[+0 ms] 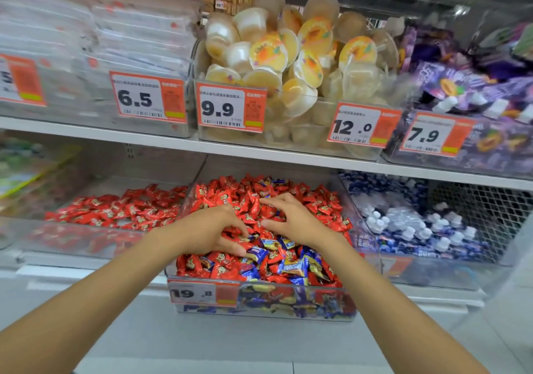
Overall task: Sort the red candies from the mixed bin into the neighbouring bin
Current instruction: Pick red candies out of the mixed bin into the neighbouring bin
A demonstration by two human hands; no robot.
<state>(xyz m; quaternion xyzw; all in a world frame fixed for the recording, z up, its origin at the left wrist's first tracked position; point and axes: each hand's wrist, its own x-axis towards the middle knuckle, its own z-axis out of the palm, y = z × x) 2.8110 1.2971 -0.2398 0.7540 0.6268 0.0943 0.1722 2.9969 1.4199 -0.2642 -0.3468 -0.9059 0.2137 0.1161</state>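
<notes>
Now, hands (209, 231) (298, 219) among red candies (323, 200), mixed bin (291, 301)

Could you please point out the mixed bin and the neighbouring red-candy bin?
Clear plastic mixed bin of red and blue candies (291, 301): head view, front wall.
Clear plastic neighbouring bin of red candies (83, 241): head view, front wall.

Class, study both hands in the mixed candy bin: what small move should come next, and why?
Probably lift the left hand with the red candies its fingers curl round, carrying them left to the neighbouring bin, which shows only red ones. The right hand rests spread on the pile, gripping nothing; blue candies lie near the mixed bin front.
</notes>
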